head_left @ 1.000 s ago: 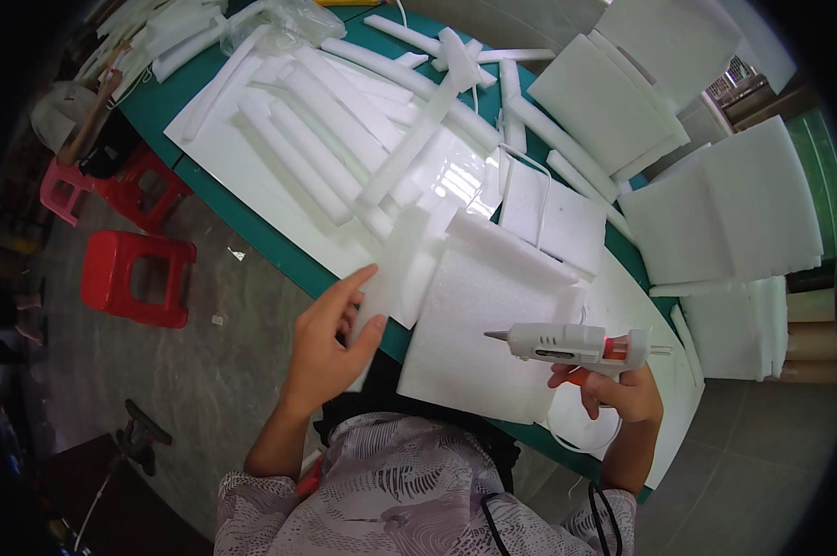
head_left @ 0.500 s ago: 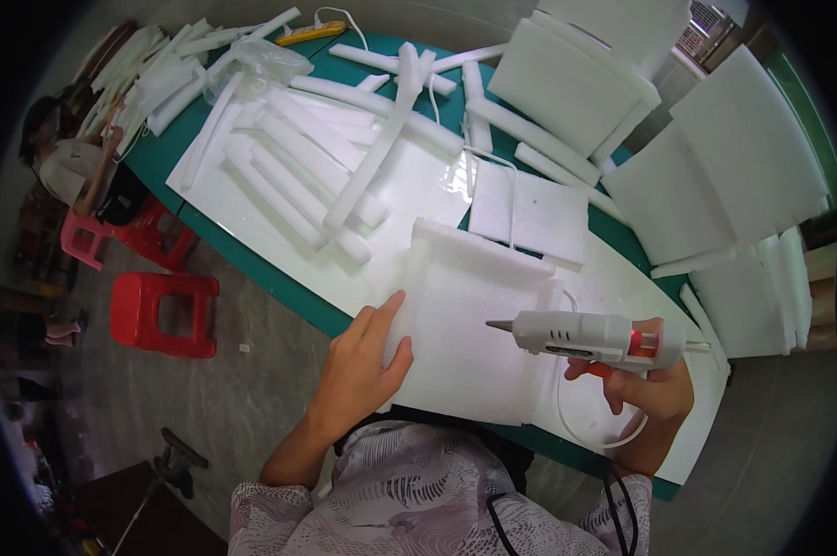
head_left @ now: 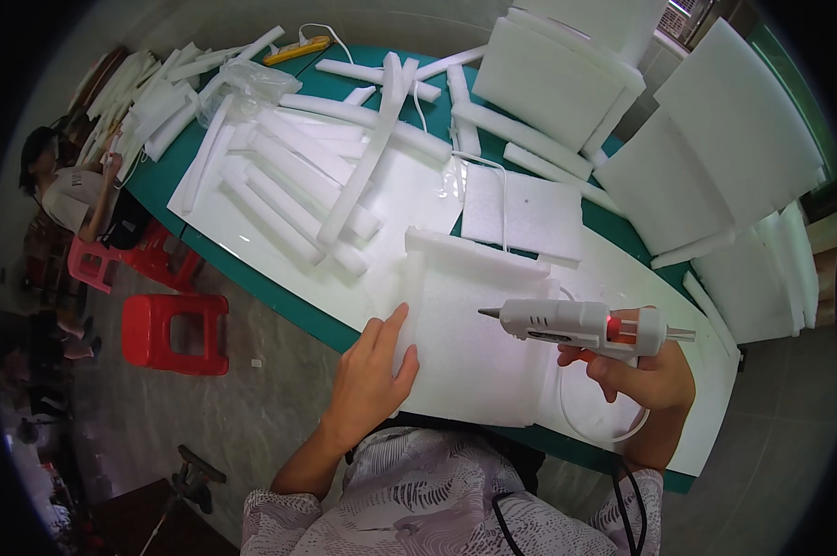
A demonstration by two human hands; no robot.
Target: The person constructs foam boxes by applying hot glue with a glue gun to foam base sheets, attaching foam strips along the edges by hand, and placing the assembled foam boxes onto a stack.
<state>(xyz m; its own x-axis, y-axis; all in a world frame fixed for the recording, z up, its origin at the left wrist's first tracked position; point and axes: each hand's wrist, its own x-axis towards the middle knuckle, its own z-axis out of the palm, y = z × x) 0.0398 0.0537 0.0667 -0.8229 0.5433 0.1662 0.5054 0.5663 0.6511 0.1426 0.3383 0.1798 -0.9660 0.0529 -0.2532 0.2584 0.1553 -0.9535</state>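
A white foam sheet [head_left: 474, 357] lies flat in front of me. Foam strips stand along its edges, among them a far strip [head_left: 474, 253] and a left strip [head_left: 413, 301]. My left hand [head_left: 367, 375] rests against the left strip, fingers stretched out and thumb apart, holding nothing. In my right hand [head_left: 661, 378] is a white hot glue gun [head_left: 558, 321], gripped by its handle. Its dark nozzle points left above the sheet, apart from the foam. A clear glue stick [head_left: 680, 334] pokes out of the back, and a white cord hangs below.
Loose foam strips [head_left: 279, 208] are heaped on the white board at the left. Large foam panels [head_left: 548, 83] stand at the back right. A yellow power strip [head_left: 296, 50] lies at the far edge. A red stool [head_left: 176, 334] and another person [head_left: 76, 190] are off to the left.
The whole view has shifted slightly. The glue gun has moved a little farther from me over the sheet and tilts a bit more. My left hand stays beside the left strip.
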